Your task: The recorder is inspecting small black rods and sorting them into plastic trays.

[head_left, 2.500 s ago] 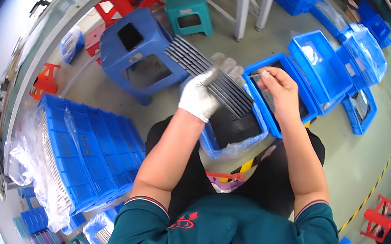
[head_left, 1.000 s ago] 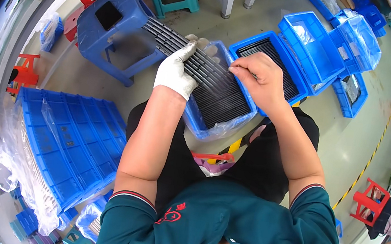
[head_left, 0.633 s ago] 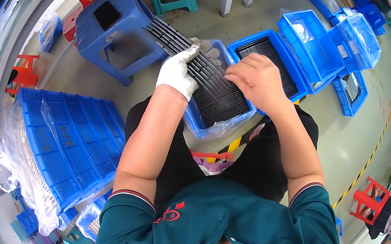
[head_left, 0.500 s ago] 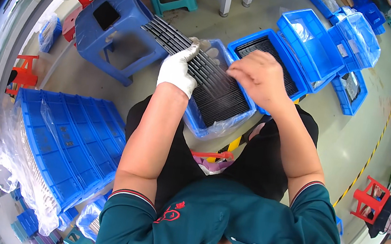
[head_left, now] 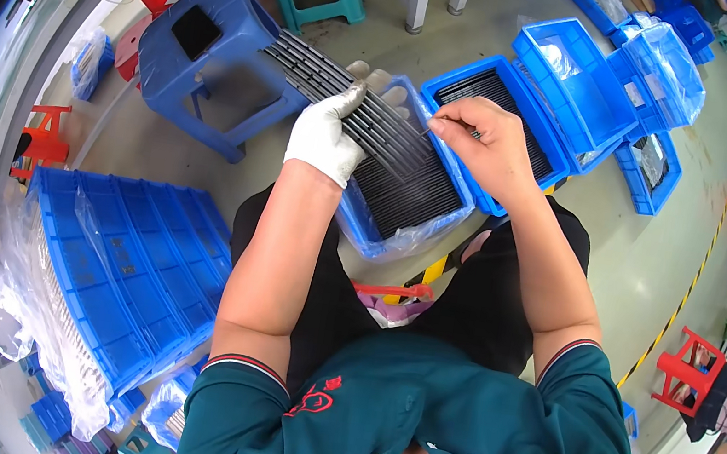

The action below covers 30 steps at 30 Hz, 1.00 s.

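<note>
My left hand (head_left: 328, 137), in a white glove, grips a fanned row of thin black rods (head_left: 298, 65). The rods slant from upper left down to the right, above a lined blue crate (head_left: 368, 239) that is packed with more dark rods (head_left: 386, 198). Beside the rods' lower right ends is my right hand (head_left: 491, 147), bare, with thumb and forefinger pinched together. A small dark, thin bit shows at those fingertips; what it is, I cannot make out.
A second blue crate (head_left: 445, 78) with dark rods adjoins the first. Beyond it are stacked blue bins (head_left: 577, 94). A blue stool (head_left: 157, 40) stands at far left, and a plastic-wrapped stack of blue crates (head_left: 121, 267) is left of my legs.
My right hand's fingers, blurred before, are now pinched together near the rod ends. My left hand and its rods have shifted very slightly.
</note>
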Available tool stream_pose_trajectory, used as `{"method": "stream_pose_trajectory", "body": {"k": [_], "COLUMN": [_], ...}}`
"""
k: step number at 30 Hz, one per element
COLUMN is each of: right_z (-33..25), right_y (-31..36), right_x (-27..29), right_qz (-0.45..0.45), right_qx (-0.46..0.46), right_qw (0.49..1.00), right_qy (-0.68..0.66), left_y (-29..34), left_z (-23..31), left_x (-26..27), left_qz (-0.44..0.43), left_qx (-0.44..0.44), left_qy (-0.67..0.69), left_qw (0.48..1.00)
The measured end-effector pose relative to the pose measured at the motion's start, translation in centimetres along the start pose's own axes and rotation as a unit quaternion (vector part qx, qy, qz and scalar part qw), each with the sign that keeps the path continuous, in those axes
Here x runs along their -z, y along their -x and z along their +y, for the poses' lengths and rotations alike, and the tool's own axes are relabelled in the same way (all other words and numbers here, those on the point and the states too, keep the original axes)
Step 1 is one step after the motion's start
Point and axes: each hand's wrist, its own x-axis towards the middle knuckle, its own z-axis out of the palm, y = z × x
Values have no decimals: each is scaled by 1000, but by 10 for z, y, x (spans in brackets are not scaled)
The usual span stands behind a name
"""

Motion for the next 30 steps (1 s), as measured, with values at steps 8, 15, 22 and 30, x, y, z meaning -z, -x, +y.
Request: {"method": "stream_pose_trajectory", "body": {"k": [8, 15, 22, 30], "right_z": [1, 0, -3, -4], "right_y": [1, 2, 2, 3], "right_x": [1, 3, 4, 2], "right_qz": [0, 7, 4, -6], "right_qx": [33, 19, 44, 200], "right_qw": [999, 1000, 999, 974], "right_qy": [26, -16, -6, 104], "left_y": [6, 8, 9, 12], "left_z": [7, 9, 9, 7], "left_x": [-3, -4, -3, -6], "left_qz": [-48, -73, -83, -74], "left_qx": [11, 14, 16, 25], "left_qy": [5, 19, 28, 36], "left_qw": [999, 997, 996, 996]}}
